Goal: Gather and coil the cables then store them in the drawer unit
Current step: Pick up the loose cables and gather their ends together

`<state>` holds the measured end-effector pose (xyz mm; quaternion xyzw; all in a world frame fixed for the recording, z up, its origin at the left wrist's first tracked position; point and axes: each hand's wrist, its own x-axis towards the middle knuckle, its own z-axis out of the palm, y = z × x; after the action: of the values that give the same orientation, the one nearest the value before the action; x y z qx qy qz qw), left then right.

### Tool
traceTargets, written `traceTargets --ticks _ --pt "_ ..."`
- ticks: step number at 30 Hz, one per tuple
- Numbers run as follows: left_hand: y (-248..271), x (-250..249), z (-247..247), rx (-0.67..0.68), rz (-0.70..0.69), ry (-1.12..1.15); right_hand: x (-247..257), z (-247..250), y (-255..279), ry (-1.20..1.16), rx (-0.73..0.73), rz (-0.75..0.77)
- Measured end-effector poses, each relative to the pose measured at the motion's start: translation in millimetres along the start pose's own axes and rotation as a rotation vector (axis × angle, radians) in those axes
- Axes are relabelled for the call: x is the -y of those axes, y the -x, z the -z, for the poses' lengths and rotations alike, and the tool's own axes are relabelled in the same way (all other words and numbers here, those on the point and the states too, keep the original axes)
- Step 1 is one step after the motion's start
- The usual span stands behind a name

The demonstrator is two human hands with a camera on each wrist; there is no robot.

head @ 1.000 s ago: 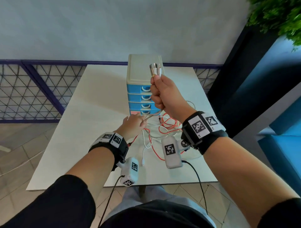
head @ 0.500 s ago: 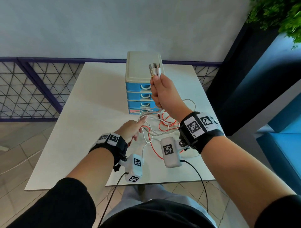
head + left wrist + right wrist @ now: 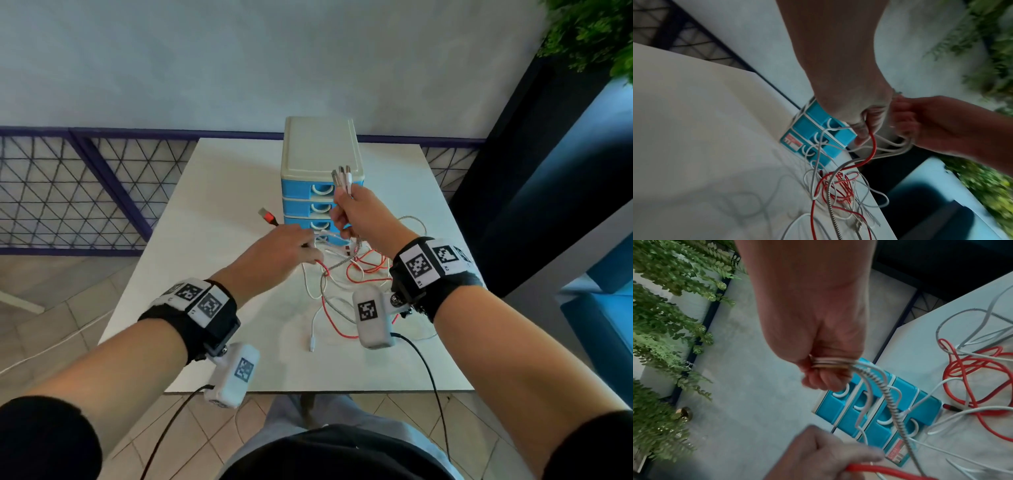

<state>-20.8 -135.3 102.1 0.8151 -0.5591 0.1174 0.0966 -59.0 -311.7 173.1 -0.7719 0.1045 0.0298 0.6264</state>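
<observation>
A tangle of red, white and braided silver cables (image 3: 354,274) lies on the white table (image 3: 212,274) in front of the blue drawer unit (image 3: 320,178), whose drawers are closed. My right hand (image 3: 344,214) is raised before the unit and grips a bundle of cable ends, their plugs (image 3: 342,176) sticking up above the fist. From it the braided cable (image 3: 890,394) and white cables hang down to the pile. My left hand (image 3: 301,248) pinches the red cable (image 3: 872,146) just above the table; its red plug (image 3: 269,216) pokes out to the left.
The drawer unit stands at the back middle of the table. A loose white cable end (image 3: 312,346) lies near the front edge. A purple lattice railing (image 3: 68,192) runs behind on the left, and a dark panel with green plants (image 3: 596,31) stands on the right.
My left hand has taken the red cable and lifted it toward the drawer unit, so its plug now sticks out left. The right hand still holds the plugs, slightly lower.
</observation>
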Motion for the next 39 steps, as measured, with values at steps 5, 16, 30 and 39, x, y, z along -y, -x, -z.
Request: traceTargets --ticks 5,16,30,39 --pt "-9 -26 17 -0.043 0.0 0.038 -9 -13 -3 0.055 0.173 -0.086" --pt "7 -22 12 0.057 -0.201 -0.105 -8 -8 2 -0.066 0.35 -0.234" --pt "38 -38 -20 0.364 -0.211 -0.164 -7 9 -3 0.108 -0.041 0.013" --pt "48 -47 -68 0.659 -0.057 0.001 -5 16 1 0.261 -0.131 0.032"
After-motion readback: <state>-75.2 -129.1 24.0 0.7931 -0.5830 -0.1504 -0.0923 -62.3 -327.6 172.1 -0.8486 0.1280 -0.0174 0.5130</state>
